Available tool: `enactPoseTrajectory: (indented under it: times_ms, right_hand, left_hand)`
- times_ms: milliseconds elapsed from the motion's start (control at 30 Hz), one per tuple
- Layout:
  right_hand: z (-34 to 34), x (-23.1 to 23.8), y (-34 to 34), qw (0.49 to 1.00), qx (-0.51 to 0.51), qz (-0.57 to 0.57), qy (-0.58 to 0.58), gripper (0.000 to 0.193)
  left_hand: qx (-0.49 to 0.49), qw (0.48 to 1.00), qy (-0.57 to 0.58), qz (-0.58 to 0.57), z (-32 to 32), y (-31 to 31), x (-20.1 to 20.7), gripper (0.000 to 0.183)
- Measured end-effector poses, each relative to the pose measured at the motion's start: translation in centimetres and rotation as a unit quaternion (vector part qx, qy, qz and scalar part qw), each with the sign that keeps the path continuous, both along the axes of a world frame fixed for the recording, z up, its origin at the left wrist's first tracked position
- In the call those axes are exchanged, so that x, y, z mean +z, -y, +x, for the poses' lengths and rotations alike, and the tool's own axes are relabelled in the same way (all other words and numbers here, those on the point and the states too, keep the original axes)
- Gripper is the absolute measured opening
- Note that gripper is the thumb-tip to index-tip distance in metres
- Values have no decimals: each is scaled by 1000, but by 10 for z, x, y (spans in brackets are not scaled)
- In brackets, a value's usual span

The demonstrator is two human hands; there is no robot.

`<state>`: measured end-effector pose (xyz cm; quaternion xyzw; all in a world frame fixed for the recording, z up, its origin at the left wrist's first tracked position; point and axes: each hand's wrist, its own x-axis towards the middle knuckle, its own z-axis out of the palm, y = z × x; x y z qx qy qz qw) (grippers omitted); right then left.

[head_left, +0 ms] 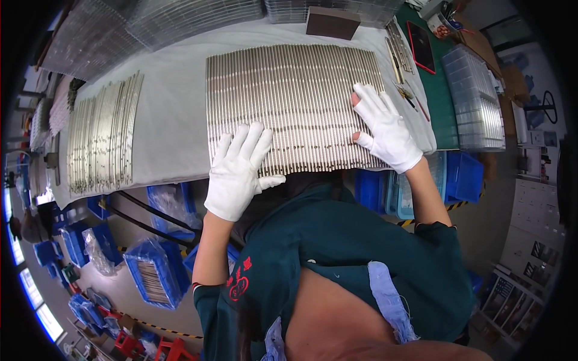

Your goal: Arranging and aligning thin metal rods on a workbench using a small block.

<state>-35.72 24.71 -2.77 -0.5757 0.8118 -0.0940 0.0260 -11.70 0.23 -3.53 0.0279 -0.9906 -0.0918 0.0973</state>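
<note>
Many thin silvery metal rods (289, 96) lie side by side in one flat layer on a cloth-covered table (171, 120) in front of me. On the layer's near left corner rests my left hand (238, 165), white-gloved, its fingers stretched out and its thumb apart along the near ends. My right hand (388, 132) lies on the right edge of the same layer, also in a white glove, with the fingers spread. Bare tips show at the thumb and one finger of that glove. Neither hand grips a rod.
A looser group of rods (105, 132) lies at the table's left. Clear plastic trays (192, 24) and a dark brown block (333, 23) stand at the back. To the right are thin tools (406, 96), a red-edged phone (421, 47) and clear boxes (475, 96). Blue bins (153, 271) stand below.
</note>
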Motion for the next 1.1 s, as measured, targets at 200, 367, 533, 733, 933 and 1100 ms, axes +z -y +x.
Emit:
enactPoseTrajectory:
  times_ms: [200, 367, 533, 733, 933, 1100]
  right_hand:
    - [-10, -3, -14, 999, -27, 31, -14, 67]
    - [-7, -2, -2, 1000, 7, 23, -2, 67]
    - [2, 4, 11, 999, 49, 8, 6, 69]
    - [19, 6, 6, 993, 105, 36, 35, 85]
    - [31, 22, -16, 994, 57, 81, 45, 107]
    - [34, 22, -17, 993, 41, 104, 31, 105]
  left_hand:
    - [-6, 1000, -10, -1, -2, 0, 4, 93]
    - [-4, 1000, -3, 4, -2, 0, 2, 92]
    - [-1, 1000, -6, -1, -1, -1, 4, 93]
    - [-2, 1000, 2, 1, -1, -1, 2, 93]
    - [2, 1000, 4, 1, 0, 0, 1, 93]
    - [-4, 1000, 3, 12, -2, 0, 4, 93]
